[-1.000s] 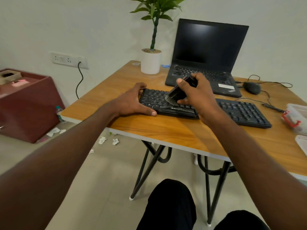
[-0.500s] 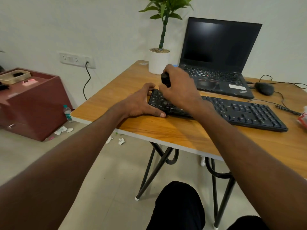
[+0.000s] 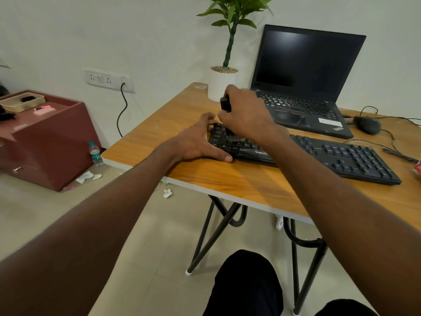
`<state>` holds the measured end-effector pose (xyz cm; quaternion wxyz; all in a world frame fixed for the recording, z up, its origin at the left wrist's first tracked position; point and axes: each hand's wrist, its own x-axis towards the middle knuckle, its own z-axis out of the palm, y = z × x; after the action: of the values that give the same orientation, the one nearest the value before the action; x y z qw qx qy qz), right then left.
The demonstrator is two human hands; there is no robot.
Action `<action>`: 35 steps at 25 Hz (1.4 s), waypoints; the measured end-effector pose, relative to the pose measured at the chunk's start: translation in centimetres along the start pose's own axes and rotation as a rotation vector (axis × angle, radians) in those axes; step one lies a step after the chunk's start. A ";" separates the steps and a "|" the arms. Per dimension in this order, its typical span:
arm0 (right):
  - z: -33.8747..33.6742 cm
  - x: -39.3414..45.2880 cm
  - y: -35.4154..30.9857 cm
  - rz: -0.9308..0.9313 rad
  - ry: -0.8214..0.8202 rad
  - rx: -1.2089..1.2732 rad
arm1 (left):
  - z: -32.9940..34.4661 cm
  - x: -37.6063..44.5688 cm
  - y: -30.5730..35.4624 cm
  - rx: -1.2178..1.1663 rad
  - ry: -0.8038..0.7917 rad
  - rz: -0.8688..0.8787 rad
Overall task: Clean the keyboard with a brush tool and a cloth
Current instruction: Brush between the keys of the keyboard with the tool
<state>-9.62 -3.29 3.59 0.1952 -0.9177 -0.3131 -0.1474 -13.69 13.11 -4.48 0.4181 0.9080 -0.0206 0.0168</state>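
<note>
Black keyboard flat; black brush upright, bristles down.

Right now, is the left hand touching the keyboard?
Touching. The head view shows the left hand pressed against the left end of the keyboard, thumb along its front edge.

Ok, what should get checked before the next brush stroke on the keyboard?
1. Left hand steadies the keyboard at its left end: ok.
2. Right hand grips the brush tool: ok.
3. Bristles touching the keys: cannot tell, the hand hides them.
4. Keyboard lies flat on the table: ok.
5. Cloth ready nearby: cannot tell, none in view.
6. Mouse and its cable lie clear of the brushing spot: ok.
</note>
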 end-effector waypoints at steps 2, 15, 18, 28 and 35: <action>0.3 0.1 -0.4 0.044 -0.010 0.171 | 0.1 0.0 0.1 -0.007 0.003 0.001; 0.2 -0.5 -0.5 0.123 -0.067 0.486 | 0.0 0.0 0.2 -0.018 0.003 -0.002; 0.0 -1.4 -0.1 0.121 -0.053 0.453 | 0.0 0.2 0.1 -0.021 -0.002 0.009; -1.0 -4.5 2.6 0.094 0.072 0.211 | 0.0 0.3 0.1 -0.029 -0.012 -0.011; -1.2 -4.6 2.2 0.052 0.103 0.181 | 0.0 0.2 0.2 -0.032 -0.009 -0.008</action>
<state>-11.88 -7.79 2.25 0.2968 -0.8953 -0.2909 -0.1606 -13.47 12.94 -4.33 0.4325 0.9014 -0.0192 0.0108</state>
